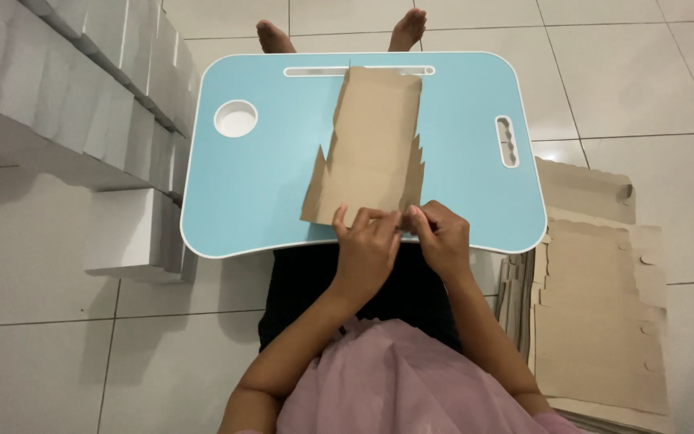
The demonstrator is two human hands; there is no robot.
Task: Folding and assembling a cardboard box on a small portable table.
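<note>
We're seeing the lap table (242,193) sitting mid-frame with the cardboard piece (371,145) lying on it, boxes (82,88) stacking up upper left, and flat cardboard sheets (596,305) lying lower right on the floor (42,345).

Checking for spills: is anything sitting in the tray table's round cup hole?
No, the round cup hole in the blue tray table is empty.

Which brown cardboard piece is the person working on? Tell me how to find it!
Find the light blue lap table over the person's legs. One flat brown cardboard piece lies on its middle, with both hands pinching its near edge. Unlike the stacked cardboard on the floor to the right, it lies alone, with zigzag sides.
</note>
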